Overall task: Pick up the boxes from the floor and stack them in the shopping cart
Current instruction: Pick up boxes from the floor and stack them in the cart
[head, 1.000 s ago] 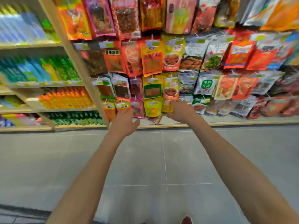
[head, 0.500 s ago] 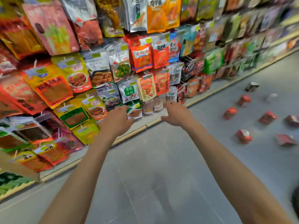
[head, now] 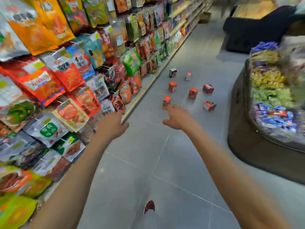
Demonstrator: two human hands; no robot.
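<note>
— What stands left of the left hand (head: 112, 124)?
— A long shelf wall (head: 145, 90) hung with bright snack packets (head: 69, 75), stretching up the aisle.
— And beneath both hands?
— Grey tiled floor (head: 148, 162), thin pale joints.
— Right of the right hand (head: 178, 118)?
— A dark rounded display bin (head: 257, 156) heaped with wrapped sweets (head: 270, 96); beyond it a black counter (head: 247, 30), blurred.

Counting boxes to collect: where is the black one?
Head view: the black box stands on the floor farthest up the aisle, just left of the white box.
</note>
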